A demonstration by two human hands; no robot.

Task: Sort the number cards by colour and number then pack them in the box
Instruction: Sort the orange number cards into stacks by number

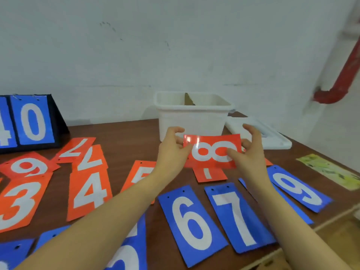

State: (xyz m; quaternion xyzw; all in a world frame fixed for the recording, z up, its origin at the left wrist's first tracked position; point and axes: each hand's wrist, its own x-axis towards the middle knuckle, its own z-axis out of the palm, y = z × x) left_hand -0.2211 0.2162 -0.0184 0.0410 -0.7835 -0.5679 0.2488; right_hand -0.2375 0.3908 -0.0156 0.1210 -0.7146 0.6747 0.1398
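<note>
An orange 8 card [213,151] is held sideways above the table, just in front of the white plastic box [191,118]. My left hand [173,151] pinches its left end and my right hand [247,152] grips its right end. Other orange cards lie flat to the left: a 9 [29,166], a 3 [19,203], a 4 [90,190], a partly hidden 5 [140,174]. Blue cards lie nearer me: a 6 [191,225], a 7 [236,215], a 9 [298,188]. An orange card [211,174] lies under the held one.
A black flip scoreboard [29,123] showing blue digits stands at the back left. The box's white lid [272,139] lies to the right of the box. A yellow-green paper [331,170] sits near the right table edge. A red pipe [342,75] runs down the right wall.
</note>
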